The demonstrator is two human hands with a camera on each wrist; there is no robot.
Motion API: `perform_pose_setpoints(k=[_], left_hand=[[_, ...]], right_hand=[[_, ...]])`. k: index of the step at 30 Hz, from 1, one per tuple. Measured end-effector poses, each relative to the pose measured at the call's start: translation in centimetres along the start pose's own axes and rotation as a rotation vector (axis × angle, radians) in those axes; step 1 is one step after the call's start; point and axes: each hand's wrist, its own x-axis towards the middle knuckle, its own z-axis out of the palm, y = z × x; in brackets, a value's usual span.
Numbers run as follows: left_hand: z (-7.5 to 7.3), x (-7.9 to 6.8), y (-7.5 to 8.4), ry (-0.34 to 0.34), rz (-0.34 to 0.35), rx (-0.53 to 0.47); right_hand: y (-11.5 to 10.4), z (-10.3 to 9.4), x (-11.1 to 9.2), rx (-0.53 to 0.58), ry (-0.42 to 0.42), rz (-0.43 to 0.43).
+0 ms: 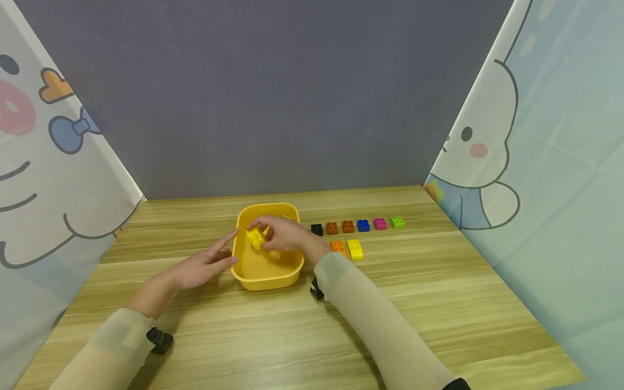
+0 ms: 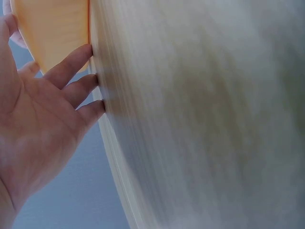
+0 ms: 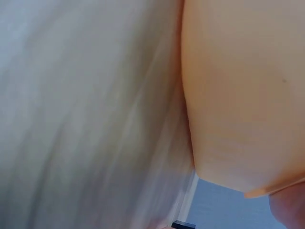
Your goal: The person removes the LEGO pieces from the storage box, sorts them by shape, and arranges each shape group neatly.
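Note:
A yellow-orange plastic bin (image 1: pixel 265 284) stands on the wooden table. Over its inside, my right hand (image 1: pixel 283 233) pinches a yellow building brick (image 1: pixel 255 238) between thumb and fingers. More yellow shows behind those fingers, too covered to make out. On the bin's left side, my left hand (image 1: pixel 200 268) touches the outer wall with its fingertips, fingers fairly straight. The left wrist view shows that hand (image 2: pixel 43 105) palm-on beside the bin wall (image 2: pixel 57 28). In the right wrist view the bin's outside (image 3: pixel 243 95) hides most of the right hand.
Right of the bin runs a row of small bricks: black (image 1: pixel 317 229), two brown, blue (image 1: pixel 363 225), pink (image 1: pixel 380 223) and green (image 1: pixel 397 222). In front of them lie an orange brick (image 1: pixel 338 248) and a yellow brick (image 1: pixel 355 249). A grey panel (image 1: pixel 283 108) rises behind the table.

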Motion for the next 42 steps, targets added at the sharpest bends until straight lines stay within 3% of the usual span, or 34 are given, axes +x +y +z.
perform_pose_setpoints(k=[7, 14, 24, 31, 42], left_hand=[[0.1, 0.0, 0.0, -0.002, 0.003, 0.004], [0.0, 0.2, 0.1, 0.002, 0.011, -0.001], [-0.1, 0.2, 0.1, 0.012, 0.02, 0.009], [-0.2, 0.1, -0.1, 0.014, 0.042, 0.004], [-0.1, -0.1, -0.1, 0.009, 0.031, -0.012]], right_hand=[[-0.1, -0.4, -0.5, 0.094, 0.06, -0.055], [-0.1, -2.3, -2.3, 0.219, 0.145, -0.133], [2.7, -6.4, -8.7, 0.296, 0.228, -0.099], [5.8, -8.9, -14.0, 0.296, 0.275, -0.008], [10.3, -10.5, -19.3, 0.317, 0.298, 0.103]])
